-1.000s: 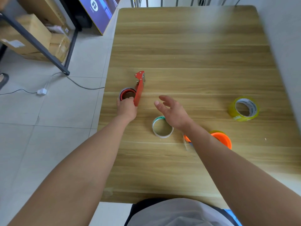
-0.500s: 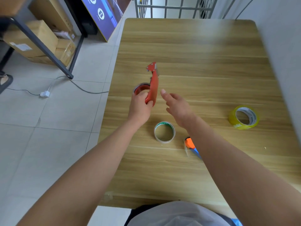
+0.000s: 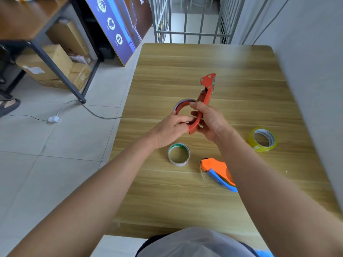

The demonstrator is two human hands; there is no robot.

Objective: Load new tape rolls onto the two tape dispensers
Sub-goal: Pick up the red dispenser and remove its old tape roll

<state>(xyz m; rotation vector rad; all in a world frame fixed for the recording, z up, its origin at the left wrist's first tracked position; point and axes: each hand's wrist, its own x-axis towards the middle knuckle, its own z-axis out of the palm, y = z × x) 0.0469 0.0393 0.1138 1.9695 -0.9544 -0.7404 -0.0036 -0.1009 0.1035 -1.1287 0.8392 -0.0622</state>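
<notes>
Both hands hold a red tape dispenser [image 3: 205, 93] above the middle of the wooden table [image 3: 241, 75]. My left hand [image 3: 169, 127] grips its round spool end, where an old roll's ring [image 3: 181, 104] shows. My right hand [image 3: 210, 121] is closed around the curved red handle. A clear tape roll with a green-printed core [image 3: 179, 154] lies flat below my hands. A yellow tape roll [image 3: 262, 139] lies to the right. An orange and blue dispenser [image 3: 217, 170] lies near my right forearm, partly hidden by it.
A grey wall [image 3: 311, 71] runs along the table's right side. A metal railing [image 3: 189, 19] stands beyond the far edge. Left of the table are tiled floor, a cable with a plug [image 3: 53, 118], stacked cardboard boxes [image 3: 46, 62] and a shelf frame.
My left hand lifted the red dispenser off the table and toward the middle. My right hand came up from beside it and closed on the handle.
</notes>
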